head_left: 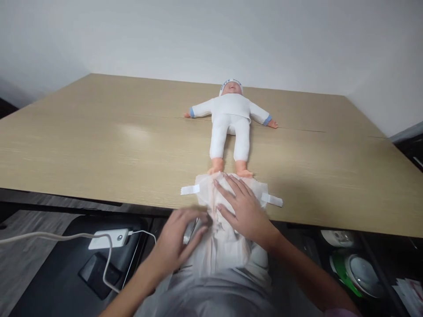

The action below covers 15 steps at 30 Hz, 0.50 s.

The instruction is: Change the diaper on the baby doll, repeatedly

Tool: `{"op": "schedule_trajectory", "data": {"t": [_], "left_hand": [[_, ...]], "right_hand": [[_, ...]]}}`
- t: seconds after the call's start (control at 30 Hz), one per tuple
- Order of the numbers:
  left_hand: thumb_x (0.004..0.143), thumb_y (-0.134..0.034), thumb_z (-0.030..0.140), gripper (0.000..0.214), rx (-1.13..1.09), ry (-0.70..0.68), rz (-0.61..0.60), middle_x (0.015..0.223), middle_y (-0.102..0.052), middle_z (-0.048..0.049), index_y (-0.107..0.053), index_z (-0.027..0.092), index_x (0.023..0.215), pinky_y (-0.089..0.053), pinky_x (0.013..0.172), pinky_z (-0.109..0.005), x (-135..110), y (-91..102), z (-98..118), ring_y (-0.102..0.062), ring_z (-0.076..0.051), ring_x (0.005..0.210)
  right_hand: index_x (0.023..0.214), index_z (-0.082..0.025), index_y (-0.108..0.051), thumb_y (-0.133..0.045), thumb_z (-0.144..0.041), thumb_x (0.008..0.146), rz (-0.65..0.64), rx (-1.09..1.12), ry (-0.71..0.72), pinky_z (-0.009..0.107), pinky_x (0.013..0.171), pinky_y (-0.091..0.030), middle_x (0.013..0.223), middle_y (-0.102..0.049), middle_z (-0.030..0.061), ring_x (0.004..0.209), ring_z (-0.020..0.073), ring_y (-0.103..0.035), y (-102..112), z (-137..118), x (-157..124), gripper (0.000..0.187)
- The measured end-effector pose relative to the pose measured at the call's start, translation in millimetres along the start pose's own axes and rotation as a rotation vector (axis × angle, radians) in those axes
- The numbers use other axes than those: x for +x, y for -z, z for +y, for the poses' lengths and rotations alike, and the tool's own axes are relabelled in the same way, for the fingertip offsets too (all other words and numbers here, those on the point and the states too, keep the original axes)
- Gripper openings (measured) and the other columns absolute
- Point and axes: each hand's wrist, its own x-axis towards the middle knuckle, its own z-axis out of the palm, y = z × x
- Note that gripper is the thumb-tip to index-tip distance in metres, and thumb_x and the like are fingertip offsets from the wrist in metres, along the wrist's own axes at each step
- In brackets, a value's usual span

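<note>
A white disposable diaper (228, 251) lies unfolded at the table's front edge, its lower part hanging over the edge towards my lap. Its two side tabs (191, 189) stick out left and right. My right hand (244, 209) rests flat on the upper part of the diaper, fingers stretched out. Beside the diaper's left edge, my left hand (180, 237) is bent, with thumb and fingers apart and fingertips slightly blurred; I see nothing held in it. A baby doll (231, 108) in white clothes and a headband lies on its back, feet at the diaper's top edge.
The wooden table (99, 145) reaches back to a pale wall. At lower left, a black seat (42, 273) bears a white power bank (110, 239) with cables and a dark phone (99, 273). Under the table at right, a green-and-white round container (360, 273) stands on a dark shelf.
</note>
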Motion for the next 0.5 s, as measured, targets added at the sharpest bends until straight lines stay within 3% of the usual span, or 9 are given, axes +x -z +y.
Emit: {"op": "schedule_trajectory", "data": {"t": [0.1, 0.23, 0.37, 0.5], "left_hand": [[0.11, -0.062, 0.021, 0.039, 0.264, -0.133, 0.008, 0.142, -0.074, -0.0117, -0.061, 0.027, 0.149, -0.053, 0.114, -0.049, 59, 31.4, -28, -0.067, -0.031, 0.13], [0.107, -0.064, 0.02, 0.05, 0.571, -0.102, 0.059, 0.167, -0.054, -0.0219, -0.06, 0.02, 0.157, -0.042, 0.126, -0.065, 151, 51.4, -58, -0.052, -0.042, 0.149], [0.092, -0.072, 0.007, 0.093, 0.725, -0.218, -0.142, 0.184, -0.03, -0.025, -0.037, 0.022, 0.177, -0.039, 0.126, -0.071, 216, 42.8, -59, -0.037, -0.051, 0.162], [0.084, -0.071, 0.0, 0.099, 0.697, -0.535, -0.424, 0.19, -0.028, -0.0098, -0.045, 0.034, 0.174, -0.028, 0.137, -0.061, 247, 22.5, -40, -0.031, -0.043, 0.171]], "right_hand": [[0.177, -0.027, -0.047, -0.055, -0.043, 0.117, 0.001, -0.006, 0.006, 0.061, 0.141, -0.033, 0.187, -0.036, 0.0119, 0.173, 0.0346, -0.033, -1, -1, -1, 0.063], [0.176, -0.028, -0.049, -0.055, -0.044, 0.117, 0.005, 0.005, 0.004, 0.062, 0.141, -0.034, 0.187, -0.037, 0.0116, 0.173, 0.0351, -0.034, 1, -1, 0, 0.061], [0.176, -0.03, -0.049, -0.055, -0.043, 0.117, 0.005, 0.017, 0.007, 0.063, 0.141, -0.034, 0.185, -0.04, 0.0106, 0.172, 0.0344, -0.035, 1, 0, 1, 0.06], [0.175, -0.031, -0.05, -0.056, -0.042, 0.116, 0.014, 0.026, 0.022, 0.063, 0.14, -0.035, 0.182, -0.044, 0.011, 0.169, 0.0342, -0.039, 0, 1, 2, 0.06]]}}
